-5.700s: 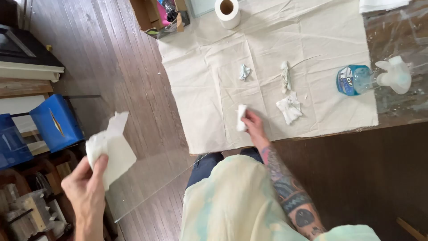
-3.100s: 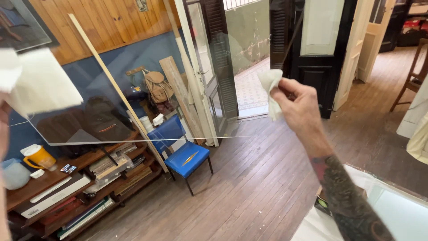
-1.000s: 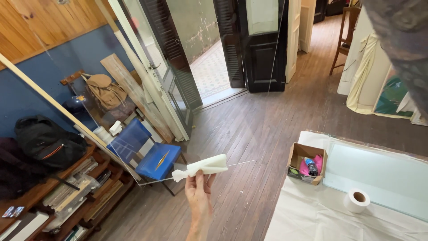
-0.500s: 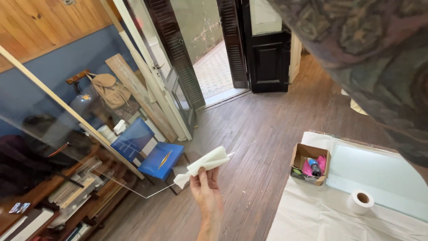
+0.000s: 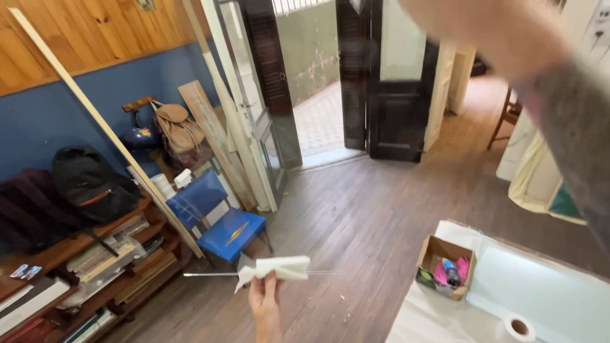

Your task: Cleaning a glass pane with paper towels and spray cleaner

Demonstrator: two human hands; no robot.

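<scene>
Right up close, the right arm (image 5: 572,121) fills the top corner. It is so blurry that I cannot tell if its hand is open or closed, or what it has hold of.

Lower down, the left hand (image 5: 265,303) reaches up from the bottom. Its grip is closed, fingers pinched tight on a folded white paper towel (image 5: 279,267). The towel wraps over the edge of a thin glass sheet (image 5: 203,274). The glass shows only as a fine line, held up in the air over the wood floor (image 5: 356,216).

I think the good way to hold it is like this: keep the towel between skin and the sharp edge, squeeze firmly, and keep the sheet level so it does not slip or swing.

Past the hand, on the right, a desk (image 5: 438,317) under a pale cloth has a small cardboard box (image 5: 445,267) with bright things in it and a paper roll (image 5: 513,328).

Farther off stands a blue chair (image 5: 229,232), then a low shelf (image 5: 95,267) with books and a black backpack (image 5: 89,184) on top. At the very back, a dark door (image 5: 387,82) stands open.
</scene>
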